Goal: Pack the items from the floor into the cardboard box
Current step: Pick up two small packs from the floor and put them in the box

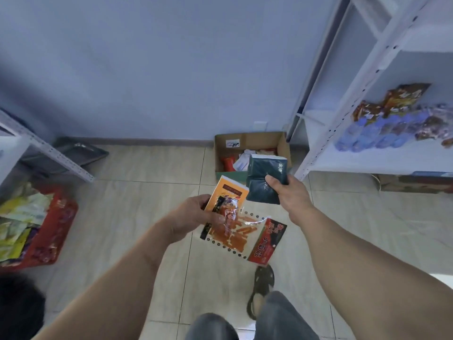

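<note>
Cardboard box (282,141) open on the floor (137,168) against the wall, already part-filled. Just short of it, held in the air: orange snack packets (235,229), pinched closed in the left hand (193,217). Nearer the box, dark green tissue pack (264,177), gripped by the right hand (291,195). Probably light, soft, crinkly, slippery film; best held mid-body.

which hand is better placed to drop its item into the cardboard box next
Right, probably. The right hand holds the dark green pack up in line with the open cardboard box, while the left hand holds the orange snack packets lower and nearer the body.
</note>
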